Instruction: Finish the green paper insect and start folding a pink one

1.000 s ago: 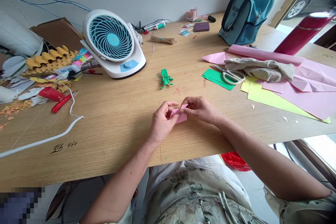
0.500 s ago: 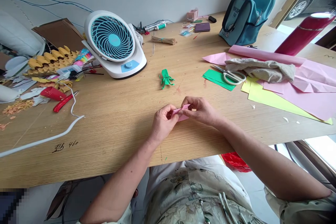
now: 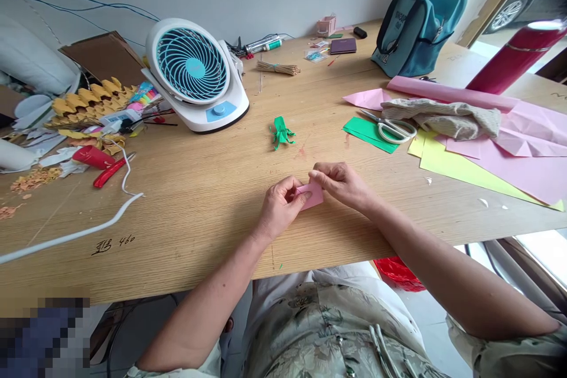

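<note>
A small folded piece of pink paper (image 3: 314, 196) is held low over the wooden table, near its front edge. My left hand (image 3: 281, 204) pinches its left side, with the thumb lying across the face of the paper. At the upper right corner my right hand (image 3: 343, 185) closes thumb and forefinger on the paper's edge. Beyond the hands lies a green folded paper figure (image 3: 282, 132) with thin curled legs. To the right, white-handled scissors (image 3: 394, 129) rest on green paper (image 3: 368, 134).
A white fan (image 3: 195, 74) stands at the back left. Yellow paper (image 3: 460, 168), pink sheets (image 3: 522, 174) and a grey cloth (image 3: 443, 118) lie right, near a teal bag (image 3: 416, 32) and red bottle (image 3: 516, 56). A white cord (image 3: 97, 226) crosses the left side.
The pink paper now shows a flatter, wider face. My left thumb has come onto its front, and my right fingers have shifted to its upper right corner.
</note>
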Tool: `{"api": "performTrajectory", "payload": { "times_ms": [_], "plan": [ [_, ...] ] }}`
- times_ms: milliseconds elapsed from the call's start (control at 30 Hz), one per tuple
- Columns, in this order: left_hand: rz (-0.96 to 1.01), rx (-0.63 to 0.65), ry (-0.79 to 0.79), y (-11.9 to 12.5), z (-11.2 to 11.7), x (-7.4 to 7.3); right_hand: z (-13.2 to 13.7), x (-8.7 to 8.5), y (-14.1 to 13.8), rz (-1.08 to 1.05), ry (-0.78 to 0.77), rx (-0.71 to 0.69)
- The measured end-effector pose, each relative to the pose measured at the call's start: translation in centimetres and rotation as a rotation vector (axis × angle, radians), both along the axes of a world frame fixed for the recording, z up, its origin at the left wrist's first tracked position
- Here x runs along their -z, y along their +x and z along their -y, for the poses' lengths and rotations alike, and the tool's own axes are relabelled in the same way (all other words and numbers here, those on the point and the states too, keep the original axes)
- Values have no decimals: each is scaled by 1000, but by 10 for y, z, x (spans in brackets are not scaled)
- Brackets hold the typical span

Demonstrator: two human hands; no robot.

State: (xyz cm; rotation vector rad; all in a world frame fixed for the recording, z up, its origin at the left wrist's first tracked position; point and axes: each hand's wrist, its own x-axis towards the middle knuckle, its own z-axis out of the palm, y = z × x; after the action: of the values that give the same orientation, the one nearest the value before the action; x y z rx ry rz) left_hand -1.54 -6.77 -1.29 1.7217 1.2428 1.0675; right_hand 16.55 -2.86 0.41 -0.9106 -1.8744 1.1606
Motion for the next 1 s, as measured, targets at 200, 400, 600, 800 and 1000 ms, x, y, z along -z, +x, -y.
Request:
{"api": "performTrajectory", "payload": {
  "times_ms": [200,400,600,800,1000],
  "plan": [
    [195,-91,-44,0,-2,3,-2,9,-2,-44,-119,-46],
    [247,-85,-22,2,-3,5,-7,19,-2,-76,-99,-49],
    [105,-70,96,1,-2,-1,-4,18,2,-1,-62,-74],
    [135,-73,127,1,-4,0,-5,20,1,-48,-92,-120],
    [148,-81,105,4,-5,2,-6,22,2,3,-43,-87]
  ]
}}
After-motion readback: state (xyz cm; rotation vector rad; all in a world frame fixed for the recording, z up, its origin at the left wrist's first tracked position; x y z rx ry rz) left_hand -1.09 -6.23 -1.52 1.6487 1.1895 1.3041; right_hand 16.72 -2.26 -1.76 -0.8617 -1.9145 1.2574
